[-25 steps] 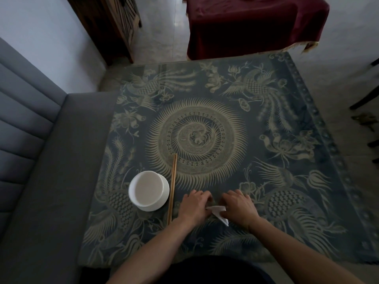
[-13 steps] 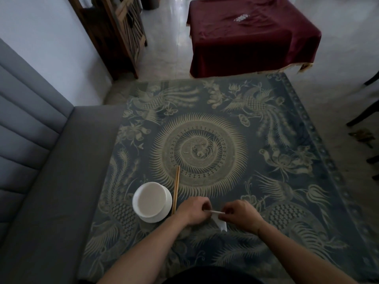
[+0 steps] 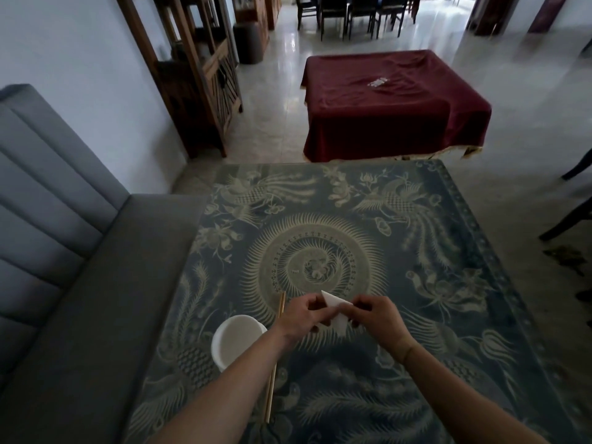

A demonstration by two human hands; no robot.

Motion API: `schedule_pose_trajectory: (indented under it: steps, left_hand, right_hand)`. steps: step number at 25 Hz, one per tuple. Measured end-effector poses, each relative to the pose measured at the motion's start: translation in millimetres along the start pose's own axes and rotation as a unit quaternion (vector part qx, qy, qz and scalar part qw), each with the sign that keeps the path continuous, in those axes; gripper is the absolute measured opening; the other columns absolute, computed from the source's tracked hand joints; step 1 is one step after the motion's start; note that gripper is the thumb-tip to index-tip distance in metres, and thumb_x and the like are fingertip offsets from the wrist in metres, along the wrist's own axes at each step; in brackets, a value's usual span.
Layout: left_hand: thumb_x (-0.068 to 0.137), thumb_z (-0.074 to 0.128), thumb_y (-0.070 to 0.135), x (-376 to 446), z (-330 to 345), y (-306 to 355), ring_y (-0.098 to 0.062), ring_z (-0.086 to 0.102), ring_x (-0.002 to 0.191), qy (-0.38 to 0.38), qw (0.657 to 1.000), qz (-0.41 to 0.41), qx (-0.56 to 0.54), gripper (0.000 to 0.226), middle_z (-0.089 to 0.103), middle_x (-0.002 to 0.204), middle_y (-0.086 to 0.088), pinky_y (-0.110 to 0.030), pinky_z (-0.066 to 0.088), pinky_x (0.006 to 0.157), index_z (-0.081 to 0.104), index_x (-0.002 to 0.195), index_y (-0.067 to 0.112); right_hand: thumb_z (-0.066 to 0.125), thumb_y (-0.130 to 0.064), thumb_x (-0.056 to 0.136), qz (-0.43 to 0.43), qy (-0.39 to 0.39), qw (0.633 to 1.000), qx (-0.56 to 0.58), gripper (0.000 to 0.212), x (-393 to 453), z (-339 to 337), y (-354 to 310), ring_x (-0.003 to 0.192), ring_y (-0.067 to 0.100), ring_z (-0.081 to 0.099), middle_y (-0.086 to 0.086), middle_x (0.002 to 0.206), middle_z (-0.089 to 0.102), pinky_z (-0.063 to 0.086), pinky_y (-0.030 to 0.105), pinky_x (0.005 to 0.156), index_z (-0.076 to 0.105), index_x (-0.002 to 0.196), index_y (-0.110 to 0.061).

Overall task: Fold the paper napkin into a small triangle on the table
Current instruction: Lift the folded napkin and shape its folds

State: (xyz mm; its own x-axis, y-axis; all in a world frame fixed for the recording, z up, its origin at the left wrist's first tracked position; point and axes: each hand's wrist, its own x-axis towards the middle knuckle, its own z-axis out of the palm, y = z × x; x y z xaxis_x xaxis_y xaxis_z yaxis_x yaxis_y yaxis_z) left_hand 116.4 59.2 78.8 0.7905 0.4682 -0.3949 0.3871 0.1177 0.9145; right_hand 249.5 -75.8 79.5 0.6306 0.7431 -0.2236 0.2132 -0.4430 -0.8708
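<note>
A small white folded paper napkin [image 3: 335, 309] is held a little above the patterned table [image 3: 432, 315], between both hands. My left hand [image 3: 301, 318] pinches its left side and my right hand [image 3: 376, 320] pinches its right side. One pointed corner sticks up toward the far side, another hangs down between the hands. The fingers hide part of the napkin.
A white bowl [image 3: 237, 339] stands just left of my left forearm, with wooden chopsticks [image 3: 274, 373] lying beside it. A grey bench [image 3: 80, 299] runs along the table's left side. Beyond stands a table with a red cloth [image 3: 390, 104].
The napkin was pressed on the table under both hands; now both hands have lifted it off the surface. The camera has tilted up, showing more of the room.
</note>
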Motion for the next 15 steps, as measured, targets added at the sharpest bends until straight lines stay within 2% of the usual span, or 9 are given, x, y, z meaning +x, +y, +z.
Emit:
schedule_pose_trajectory:
  steps: [3, 6, 8, 10, 12, 15]
  left_hand:
    - [0.090, 0.071, 0.016, -1, -6, 5, -0.003, 0.064, 0.066, 0.036, 0.999, -0.001, -0.005, 0.016, 0.072, 0.082, 0.005, -0.017, 0.047, 0.056, 0.070, 0.104, 0.009]
    - [0.090, 0.070, 0.015, -6, -16, 7, -0.003, 0.063, 0.066, 0.062, 0.998, -0.010, -0.011, 0.018, 0.071, 0.086, 0.000, -0.015, 0.046, 0.054, 0.069, 0.106, 0.007]
    - [0.091, 0.068, 0.013, -11, -25, 6, -0.001, 0.063, 0.064, 0.077, 0.997, -0.012, -0.017, 0.012, 0.071, 0.083, 0.002, -0.013, 0.045, 0.053, 0.070, 0.103, 0.009]
    - [0.092, 0.067, 0.011, -15, -32, 4, 0.001, 0.063, 0.063, 0.084, 0.996, -0.015, -0.020, 0.006, 0.070, 0.079, 0.004, -0.012, 0.044, 0.053, 0.069, 0.098, 0.010]
    - [0.093, 0.065, 0.013, -18, -39, -2, -0.003, 0.062, 0.067, 0.096, 0.995, -0.016, -0.006, 0.010, 0.070, 0.082, 0.001, -0.012, 0.043, 0.054, 0.071, 0.098, 0.008]
    - [0.095, 0.061, 0.011, -23, -46, -10, -0.004, 0.061, 0.069, 0.120, 0.992, -0.019, -0.018, 0.015, 0.070, 0.085, -0.002, -0.011, 0.043, 0.055, 0.073, 0.104, 0.006]
  right_hand:
    - [0.078, -0.035, 0.081, -0.013, -0.012, 0.999, 0.038, 0.018, 5, 6, -6, 0.055, 0.011, 0.064, 0.002, 0.063, 0.071, 0.051, 0.025, 0.062, 0.075, 0.073, -0.020]
    - [0.076, -0.024, 0.084, -0.019, -0.020, 0.997, 0.077, 0.010, 9, 15, -14, 0.059, 0.018, 0.066, 0.005, 0.070, 0.073, 0.055, 0.028, 0.063, 0.076, 0.083, -0.014]
    - [0.074, -0.016, 0.086, -0.016, -0.022, 0.995, 0.093, 0.006, 12, 21, -19, 0.058, 0.018, 0.065, 0.006, 0.069, 0.073, 0.054, 0.026, 0.061, 0.076, 0.083, -0.011]
    - [0.074, -0.016, 0.086, -0.011, -0.031, 0.996, 0.083, 0.006, 16, 29, -21, 0.057, 0.017, 0.064, 0.005, 0.068, 0.073, 0.052, 0.028, 0.061, 0.076, 0.081, -0.012]
    - [0.075, -0.017, 0.085, -0.004, -0.040, 0.996, 0.074, 0.007, 19, 39, -23, 0.056, 0.015, 0.064, 0.003, 0.067, 0.073, 0.051, 0.027, 0.060, 0.076, 0.080, -0.013]
    - [0.074, -0.014, 0.085, 0.015, -0.037, 0.995, 0.091, 0.008, 21, 52, -25, 0.052, 0.011, 0.061, 0.002, 0.063, 0.072, 0.044, 0.017, 0.051, 0.075, 0.078, -0.011]
